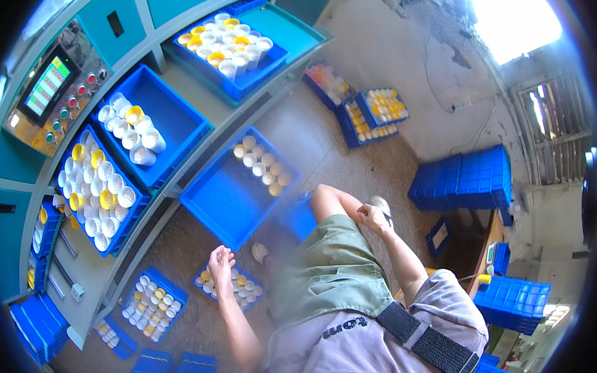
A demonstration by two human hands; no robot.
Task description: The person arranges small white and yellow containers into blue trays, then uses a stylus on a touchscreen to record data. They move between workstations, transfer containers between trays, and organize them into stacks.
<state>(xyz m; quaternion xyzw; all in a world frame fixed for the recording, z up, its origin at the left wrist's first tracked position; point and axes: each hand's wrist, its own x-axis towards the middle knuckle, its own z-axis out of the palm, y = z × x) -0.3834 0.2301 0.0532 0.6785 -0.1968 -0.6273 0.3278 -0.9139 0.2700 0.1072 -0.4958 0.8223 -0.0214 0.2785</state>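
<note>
My left hand (222, 263) hangs with loosely bent fingers just off the near corner of a large blue plastic crate (214, 203); nothing shows in it. At that crate's far end stands a group of round cups (258, 169), white and yellowish, with pale contents. Beneath my left hand and forearm, a smaller-looking blue crate of white and yellow cups (245, 289) sits on the floor. My right hand (372, 217) is by my bent knee, fingers curled in, and no object is visible in it.
A teal machine with a control panel (50, 86) runs along the left. Its ledge carries a full crate (142, 208), a part-filled crate (184, 126) and another crate of cups (242, 93). More cup crates (168, 325) lie on the floor. Stacked blue crates (461, 180) stand at right.
</note>
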